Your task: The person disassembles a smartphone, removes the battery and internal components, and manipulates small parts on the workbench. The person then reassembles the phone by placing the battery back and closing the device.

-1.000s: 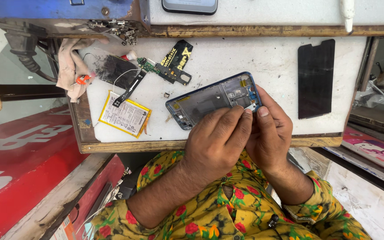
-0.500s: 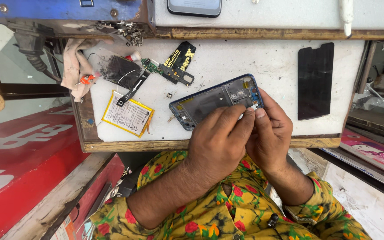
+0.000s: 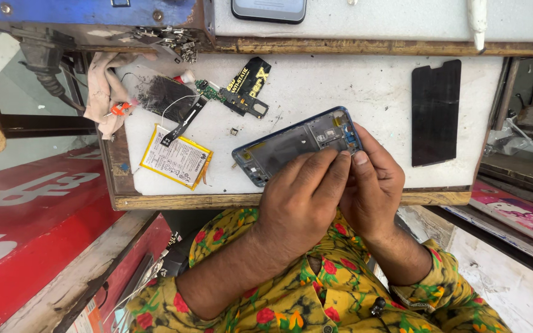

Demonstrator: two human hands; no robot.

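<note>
While the phone frame (image 3: 297, 145) lay slanted on the worktop (image 3: 353, 92), its long axis ran from near-left to far-right. Both hands met at its right end, the left hand (image 3: 300, 200) and right hand (image 3: 374, 185) with fingers (image 3: 334, 176) pressed together; whether they pinched a small part I could not tell.

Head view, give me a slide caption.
Both hands, left and right, work on an opened blue-edged phone frame on a white bench.

Lighting: bright, even daylight, soft shadows beneath both hands on the white worktop (image 3: 340, 86); focus sharp at centre, mild wide-angle bending and softness toward frame edges.
</note>
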